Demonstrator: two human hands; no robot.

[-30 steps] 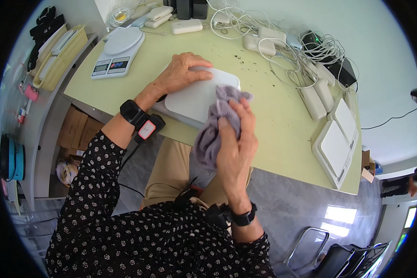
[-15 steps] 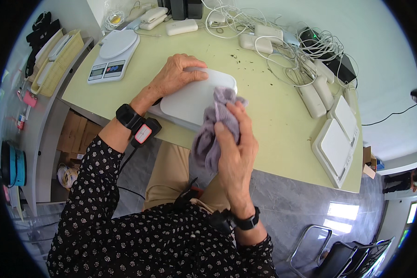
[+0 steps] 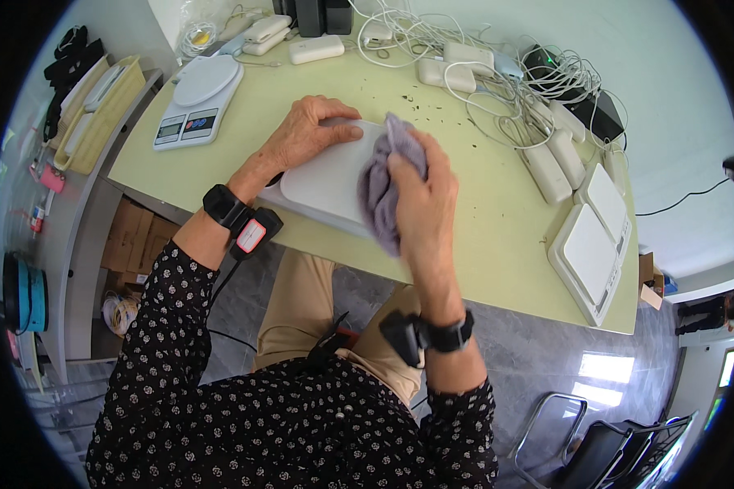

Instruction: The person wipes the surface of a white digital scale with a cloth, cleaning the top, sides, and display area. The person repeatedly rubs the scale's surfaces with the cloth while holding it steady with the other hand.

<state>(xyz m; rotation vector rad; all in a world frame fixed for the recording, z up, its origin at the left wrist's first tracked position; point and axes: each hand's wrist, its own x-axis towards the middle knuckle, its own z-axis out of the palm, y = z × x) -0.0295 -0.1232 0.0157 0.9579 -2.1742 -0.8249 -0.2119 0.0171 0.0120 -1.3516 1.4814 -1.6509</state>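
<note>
Here — cloth (image 3: 378,191) inside right grip (image 3: 428,204)

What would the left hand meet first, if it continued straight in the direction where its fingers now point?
The left hand would most likely meet the purple cloth that the right hand grips; the exact depth between them is unclear.
</note>
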